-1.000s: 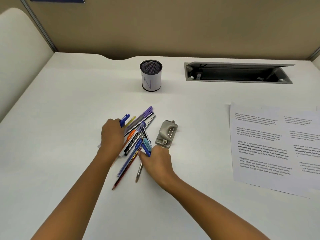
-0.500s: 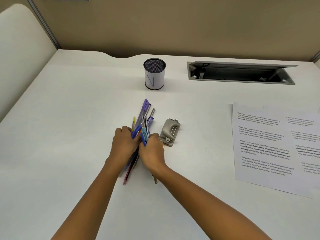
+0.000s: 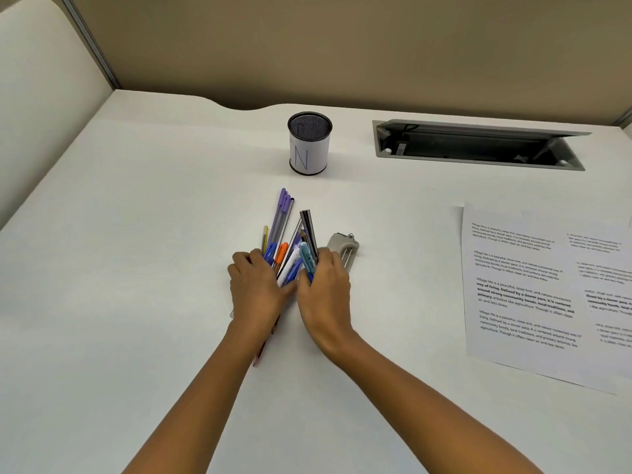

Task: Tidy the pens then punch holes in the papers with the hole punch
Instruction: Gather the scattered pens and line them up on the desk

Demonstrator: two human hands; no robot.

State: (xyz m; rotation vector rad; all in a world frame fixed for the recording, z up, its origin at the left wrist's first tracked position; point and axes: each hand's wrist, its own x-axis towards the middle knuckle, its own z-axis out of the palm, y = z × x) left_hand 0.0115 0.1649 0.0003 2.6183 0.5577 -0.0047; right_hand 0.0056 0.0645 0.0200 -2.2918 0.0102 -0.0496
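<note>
A bundle of several pens (image 3: 285, 234), purple, blue, orange, black and teal, lies at the middle of the white desk. My left hand (image 3: 255, 289) grips it from the left and my right hand (image 3: 325, 289) grips it from the right, fingers curled round the pens. The pens' far ends fan out beyond my hands; a red pencil tip (image 3: 260, 354) sticks out under my left wrist. A grey hole punch (image 3: 345, 248) lies just right of my right hand. Printed papers (image 3: 533, 289) lie at the right. A black mesh pen cup (image 3: 309, 143) stands behind the pens.
An open grey cable tray (image 3: 478, 145) is sunk into the desk at the back right. A beige partition wall runs along the back, and a cream panel (image 3: 44, 63) stands at the left edge.
The scattered pens have been swept together between my two hands into one bundle. Both hands moved inward and now grip it, with the pens' far ends raised and fanning out.
</note>
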